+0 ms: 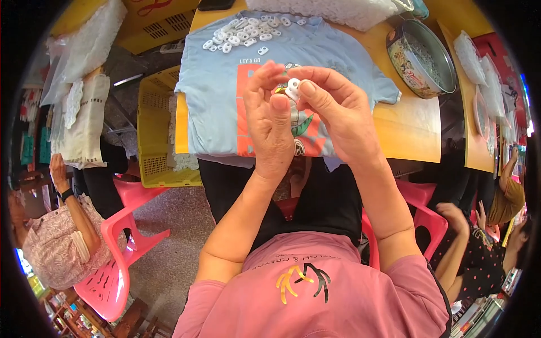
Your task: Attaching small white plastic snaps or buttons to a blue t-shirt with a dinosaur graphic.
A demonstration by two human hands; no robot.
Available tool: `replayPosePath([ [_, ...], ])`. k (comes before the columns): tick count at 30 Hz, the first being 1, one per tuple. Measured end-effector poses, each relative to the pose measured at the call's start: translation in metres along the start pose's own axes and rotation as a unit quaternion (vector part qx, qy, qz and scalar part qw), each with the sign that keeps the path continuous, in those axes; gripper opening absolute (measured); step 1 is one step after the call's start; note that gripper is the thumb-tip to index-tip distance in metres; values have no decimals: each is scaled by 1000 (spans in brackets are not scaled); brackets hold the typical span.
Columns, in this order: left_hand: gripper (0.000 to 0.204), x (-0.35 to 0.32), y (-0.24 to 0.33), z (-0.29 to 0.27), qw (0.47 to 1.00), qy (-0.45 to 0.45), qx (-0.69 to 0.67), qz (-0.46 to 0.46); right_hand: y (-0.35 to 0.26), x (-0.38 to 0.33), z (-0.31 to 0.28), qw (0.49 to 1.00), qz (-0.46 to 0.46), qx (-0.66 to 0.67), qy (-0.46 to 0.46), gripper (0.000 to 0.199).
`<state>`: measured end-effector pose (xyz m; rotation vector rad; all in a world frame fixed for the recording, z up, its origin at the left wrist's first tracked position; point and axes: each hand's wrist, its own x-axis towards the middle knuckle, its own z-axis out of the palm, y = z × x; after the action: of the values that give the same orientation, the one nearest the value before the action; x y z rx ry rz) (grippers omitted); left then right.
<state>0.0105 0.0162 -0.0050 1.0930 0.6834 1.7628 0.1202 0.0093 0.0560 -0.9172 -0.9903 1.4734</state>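
Pinched between the thumb and fingers of my right hand (348, 115) is a small white plastic piece with a hole (293, 86). Close beside it is my left hand (266, 121), thumb and fingertips apart; whether it touches the piece I cannot tell. Both hands are above a light blue T-shirt (211, 101) with a red print, spread over the table. On the shirt's far part lies a loose pile of similar white pieces (242, 32), rounded and with holes.
A round tin (403, 62) with clear contents stands at the table's (414, 127) right. Clear bags of small pieces (338, 10) lie at the back. A yellow crate (160, 163) is at the left, near a pink chair (115, 253). Other people sit on both sides.
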Motion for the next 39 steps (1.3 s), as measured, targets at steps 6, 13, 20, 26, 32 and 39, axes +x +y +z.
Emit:
replayPosePath([
  [6,77,1,2,-4,990,-104,-64,-63,4,-3,1,999,-4,6,-33,25],
  [13,76,-1,7,-4,980,-113,-131,-98,5,-10,5,996,37,54,-55,24],
  [20,64,-3,11,-12,976,-131,-111,-131,13,-15,7,994,13,96,-42,21],
  [26,54,0,8,-12,977,-142,-123,-103,18,-18,6,991,29,126,-35,21],
  [32,49,3,9,-10,965,-144,-168,-138,14,-10,2,998,13,51,-16,23],
  [39,69,9,8,-8,926,-23,-307,-221,-46,44,60,966,-86,-242,-40,24],
])
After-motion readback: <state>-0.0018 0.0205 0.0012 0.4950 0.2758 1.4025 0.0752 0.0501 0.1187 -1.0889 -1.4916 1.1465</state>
